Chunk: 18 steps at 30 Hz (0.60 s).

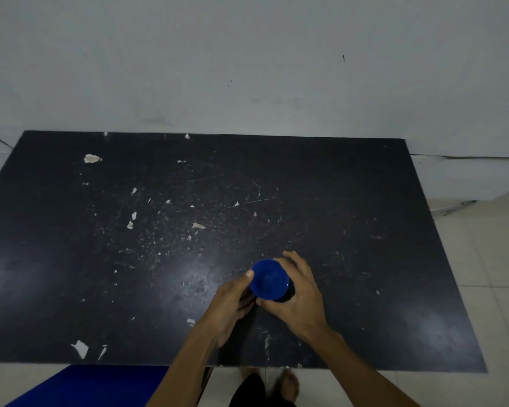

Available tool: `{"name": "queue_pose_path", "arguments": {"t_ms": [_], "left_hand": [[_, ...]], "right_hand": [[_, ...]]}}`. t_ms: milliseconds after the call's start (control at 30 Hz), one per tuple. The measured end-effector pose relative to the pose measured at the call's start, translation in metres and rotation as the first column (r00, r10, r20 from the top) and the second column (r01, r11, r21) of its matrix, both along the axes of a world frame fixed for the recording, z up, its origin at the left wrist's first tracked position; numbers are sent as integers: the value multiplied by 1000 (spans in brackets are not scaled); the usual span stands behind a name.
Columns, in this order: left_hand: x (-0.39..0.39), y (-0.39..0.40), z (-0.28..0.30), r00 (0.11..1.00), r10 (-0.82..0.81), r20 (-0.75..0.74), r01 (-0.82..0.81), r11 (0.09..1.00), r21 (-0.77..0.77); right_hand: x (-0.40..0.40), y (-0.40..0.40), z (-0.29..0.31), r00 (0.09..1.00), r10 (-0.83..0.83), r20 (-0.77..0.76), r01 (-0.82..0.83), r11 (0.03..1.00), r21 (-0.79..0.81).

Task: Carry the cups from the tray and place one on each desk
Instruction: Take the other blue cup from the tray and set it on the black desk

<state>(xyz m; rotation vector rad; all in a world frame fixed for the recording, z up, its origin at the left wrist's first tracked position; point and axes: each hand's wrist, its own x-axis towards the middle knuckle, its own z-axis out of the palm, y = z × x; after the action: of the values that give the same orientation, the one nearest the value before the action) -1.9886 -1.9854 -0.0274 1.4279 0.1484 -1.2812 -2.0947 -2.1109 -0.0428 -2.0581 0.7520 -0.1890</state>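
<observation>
Cup, blue and round, probably light stiff plastic with smooth, slightly slick walls; best taken by the sides below the rim, as it is now. It sits low over the desk, near the front edge; contact with the top cannot be told. Left hand presses its thumb to the rim's left side; right hand wraps the far and right wall, fingers curled. Desk is matte black board, scuffed, chipped pale in spots. Blue flat thing, perhaps the tray, shows below.

Blue seat below pale wall, tiled floor.
</observation>
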Motion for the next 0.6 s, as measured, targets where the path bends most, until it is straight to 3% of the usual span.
{"name": "queue_pose_path", "arguments": {"t_ms": [600], "left_hand": [[2,-2,14,986,-109,129,106,994,28]], "right_hand": [[3,-1,4,999,0,-52,1,1000,24]]}}
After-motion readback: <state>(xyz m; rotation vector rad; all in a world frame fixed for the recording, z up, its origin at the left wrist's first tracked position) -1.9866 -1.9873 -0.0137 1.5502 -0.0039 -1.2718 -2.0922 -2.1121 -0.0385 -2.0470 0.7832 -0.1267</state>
